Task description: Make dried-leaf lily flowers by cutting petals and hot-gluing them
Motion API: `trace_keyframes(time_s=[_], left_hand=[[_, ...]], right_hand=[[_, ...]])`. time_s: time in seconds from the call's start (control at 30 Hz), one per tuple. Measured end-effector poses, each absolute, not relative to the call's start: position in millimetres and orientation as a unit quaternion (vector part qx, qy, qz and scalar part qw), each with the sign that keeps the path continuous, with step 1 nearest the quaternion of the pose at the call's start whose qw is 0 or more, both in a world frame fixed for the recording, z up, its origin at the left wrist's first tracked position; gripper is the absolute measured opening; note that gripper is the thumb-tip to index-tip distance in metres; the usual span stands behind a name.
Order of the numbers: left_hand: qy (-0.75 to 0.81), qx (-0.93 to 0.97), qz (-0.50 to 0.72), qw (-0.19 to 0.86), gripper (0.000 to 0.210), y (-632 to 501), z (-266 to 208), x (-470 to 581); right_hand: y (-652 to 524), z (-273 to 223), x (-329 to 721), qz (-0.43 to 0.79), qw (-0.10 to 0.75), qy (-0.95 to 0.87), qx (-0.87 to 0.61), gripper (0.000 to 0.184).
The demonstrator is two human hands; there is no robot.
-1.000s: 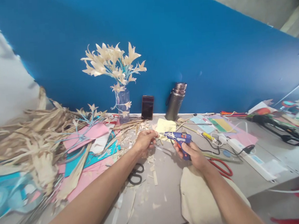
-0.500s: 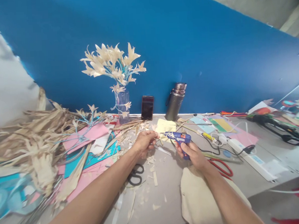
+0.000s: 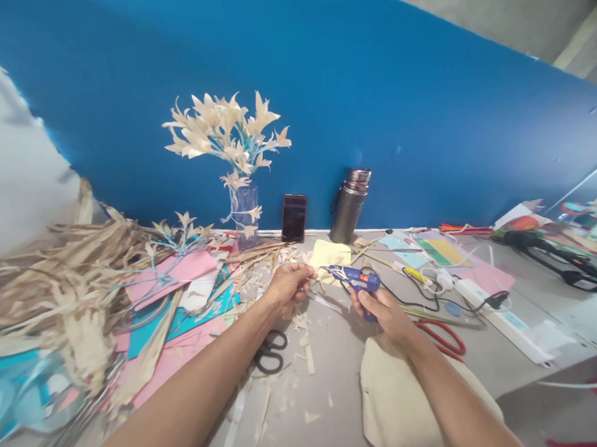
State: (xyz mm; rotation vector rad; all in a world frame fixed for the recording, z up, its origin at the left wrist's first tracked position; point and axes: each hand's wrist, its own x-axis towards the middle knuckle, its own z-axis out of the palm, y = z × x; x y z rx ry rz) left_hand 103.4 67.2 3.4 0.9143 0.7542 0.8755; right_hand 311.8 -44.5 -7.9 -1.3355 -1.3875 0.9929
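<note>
My right hand [image 3: 383, 307] is wrapped around the handle of a blue hot glue gun [image 3: 360, 278], its nozzle pointing left. My left hand [image 3: 292, 285] is closed in a pinch just beside the nozzle tip; the small thing at its fingertips is too tiny to make out. Behind the nozzle lies a yellow paper square [image 3: 330, 251]. Black-handled scissors [image 3: 271, 351] rest under my left forearm, their blades hidden. Pale husk scraps [image 3: 309, 359] are scattered over the grey table between my arms.
Husk flowers [image 3: 223, 124] stand in a clear vase [image 3: 248, 213], beside a phone [image 3: 294, 217] and a steel flask [image 3: 350, 206]. Dried corn husks [image 3: 61, 276] and coloured paper pile up at left. Red-handled tool [image 3: 442, 339], cords and a power strip [image 3: 504, 319] lie right; beige cloth [image 3: 387, 392] sits in front.
The glue gun has tilted slightly, its back end a little lower. Its nozzle stays beside my left fingertips, and the left hand has barely moved.
</note>
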Motion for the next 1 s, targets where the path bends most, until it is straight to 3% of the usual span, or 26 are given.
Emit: trace_keyframes(time_s=[0.2, 0.5, 0.67, 0.87, 1.0], left_hand=[[0.336, 0.411, 0.401, 0.747, 0.017, 67.0, 2.8, 102.6], [0.283, 0.372, 0.366, 0.805, 0.024, 60.7, 7.8, 101.1], [0.194, 0.377, 0.313, 0.85, 0.026, 43.5, 9.9, 111.9], [0.142, 0.383, 0.262, 0.875, 0.027, 23.7, 6.2, 127.6], [0.155, 0.395, 0.265, 0.866, 0.028, 19.5, 2.8, 134.1]], right_hand=[[-43.1, -9.3, 311.9, 0.36, 0.431, -0.603, -0.566, 0.046], [-39.6, -13.4, 311.0, 0.381, 0.521, -0.548, -0.531, 0.045], [-28.2, -25.5, 306.7, 0.393, 0.574, -0.483, -0.531, 0.055], [-26.3, -11.8, 291.9, 0.351, 0.567, -0.529, -0.524, 0.065], [-27.6, -9.6, 288.6, 0.319, 0.547, -0.573, -0.521, 0.06]])
